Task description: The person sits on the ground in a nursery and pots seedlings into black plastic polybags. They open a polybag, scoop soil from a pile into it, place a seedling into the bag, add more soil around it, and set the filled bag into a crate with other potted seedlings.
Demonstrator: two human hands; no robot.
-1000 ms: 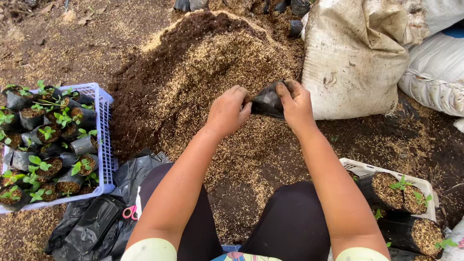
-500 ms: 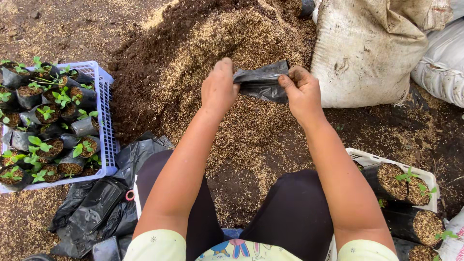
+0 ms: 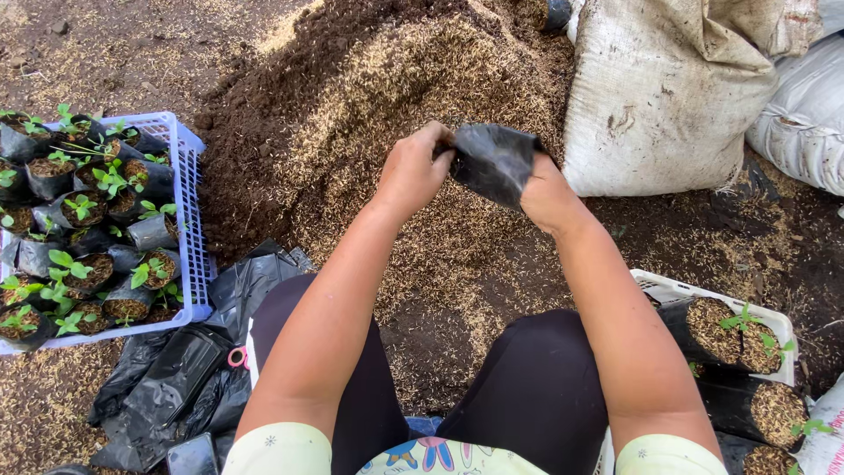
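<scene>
A small black plastic nursery bag (image 3: 494,160) is held in both hands above a heap of dark soil mixed with rice husks (image 3: 387,105). My left hand (image 3: 417,171) pinches the bag's left edge with its fingertips. My right hand (image 3: 547,195) is mostly behind the bag, with fingers tucked into or under it, so only the wrist and heel show. The bag looks limp and crumpled. Below the arms are my knees in black trousers (image 3: 536,387).
A blue plastic crate (image 3: 192,220) at left holds several seedlings in black bags. A pile of empty black bags (image 3: 176,369) lies by my left knee. A white tray (image 3: 677,288) with potted seedlings sits at right. Dirty white sacks (image 3: 659,97) stand at upper right.
Both hands have kept hold of the black bag and worked it from a flat folded strip into a fuller, opened-out shape. The view shifted slightly.
</scene>
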